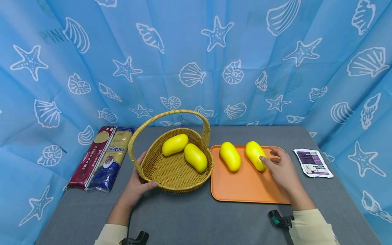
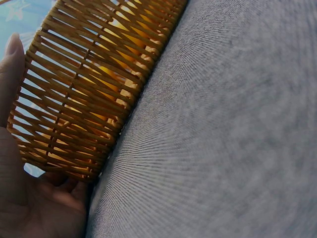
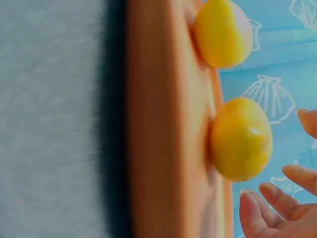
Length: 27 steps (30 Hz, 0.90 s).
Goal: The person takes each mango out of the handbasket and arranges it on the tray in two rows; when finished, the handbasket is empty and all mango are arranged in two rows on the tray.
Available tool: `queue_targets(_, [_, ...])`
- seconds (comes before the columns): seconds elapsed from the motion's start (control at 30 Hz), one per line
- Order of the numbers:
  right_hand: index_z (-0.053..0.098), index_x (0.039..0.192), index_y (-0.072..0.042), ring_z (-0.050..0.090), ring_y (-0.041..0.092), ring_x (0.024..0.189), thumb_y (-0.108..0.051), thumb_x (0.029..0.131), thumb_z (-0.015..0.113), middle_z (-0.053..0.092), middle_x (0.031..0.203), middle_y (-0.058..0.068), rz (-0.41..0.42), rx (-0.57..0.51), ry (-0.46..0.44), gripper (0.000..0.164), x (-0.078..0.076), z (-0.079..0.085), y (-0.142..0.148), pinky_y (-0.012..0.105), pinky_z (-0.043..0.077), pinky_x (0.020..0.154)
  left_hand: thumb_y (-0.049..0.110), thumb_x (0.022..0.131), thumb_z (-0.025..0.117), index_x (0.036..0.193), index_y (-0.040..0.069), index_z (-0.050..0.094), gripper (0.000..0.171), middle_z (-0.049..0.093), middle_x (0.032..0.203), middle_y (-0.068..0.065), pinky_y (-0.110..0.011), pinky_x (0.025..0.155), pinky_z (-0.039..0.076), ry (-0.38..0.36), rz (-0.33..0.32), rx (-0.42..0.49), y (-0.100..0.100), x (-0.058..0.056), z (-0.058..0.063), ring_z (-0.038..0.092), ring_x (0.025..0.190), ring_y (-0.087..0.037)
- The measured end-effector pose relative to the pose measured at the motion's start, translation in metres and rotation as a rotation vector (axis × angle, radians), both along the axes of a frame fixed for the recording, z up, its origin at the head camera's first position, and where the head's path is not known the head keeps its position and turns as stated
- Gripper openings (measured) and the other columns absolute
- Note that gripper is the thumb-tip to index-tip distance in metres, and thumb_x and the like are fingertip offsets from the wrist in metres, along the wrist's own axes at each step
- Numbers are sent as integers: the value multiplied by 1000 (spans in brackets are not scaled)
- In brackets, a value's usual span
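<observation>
A woven wicker basket with a tall hoop handle stands left of centre, holding two yellow mangoes, one mango at the back and another mango at the right. My left hand grips the basket's left side, thumb at the rim; the left wrist view shows its fingers low against the wicker wall. On an orange tray lie two more mangoes, a left mango and a right mango. Beside the right one hovers my right hand, fingers spread and apart from the fruit in the right wrist view.
Two pasta packets, one red and one blue and gold, lie left of the basket. A white and purple sachet lies right of the tray. Behind the grey table hangs a blue shell-print curtain.
</observation>
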State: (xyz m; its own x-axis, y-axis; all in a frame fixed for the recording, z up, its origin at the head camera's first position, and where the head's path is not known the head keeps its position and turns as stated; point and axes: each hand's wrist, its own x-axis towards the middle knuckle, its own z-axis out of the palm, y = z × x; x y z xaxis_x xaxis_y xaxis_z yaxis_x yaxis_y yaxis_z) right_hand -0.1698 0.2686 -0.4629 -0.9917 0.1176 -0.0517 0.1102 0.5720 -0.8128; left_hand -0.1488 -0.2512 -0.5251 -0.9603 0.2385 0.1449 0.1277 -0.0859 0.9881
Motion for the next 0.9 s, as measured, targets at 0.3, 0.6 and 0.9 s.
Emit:
queue_targets(0.3, [36, 166, 3, 46, 54, 140, -42, 112, 63, 40, 161, 32, -20, -31, 133, 76, 6, 24, -8, 72, 43, 108, -9, 93, 79, 176, 18, 5, 114, 19, 177, -19, -29, 113, 44, 9, 9, -13, 1, 0, 1, 33, 152, -44])
queue_targets(0.6, [41, 165, -1, 52, 38, 134, -40, 117, 51, 51, 153, 23, 56, -194, 230, 63, 15, 44, -25, 24, 54, 97, -8, 93, 79, 177, 25, 9, 114, 18, 177, -17, -29, 113, 43, 4, 9, -8, 1, 0, 0, 33, 152, -42])
queue_targets(0.9, [43, 161, 2, 55, 32, 130, -35, 120, 33, 51, 150, 22, 230, -403, 275, 56, 22, 57, -48, 23, 54, 97, -10, 93, 78, 177, 26, 10, 114, 19, 177, -19, -31, 112, 46, 17, -6, 4, 0, -1, -1, 37, 150, -42])
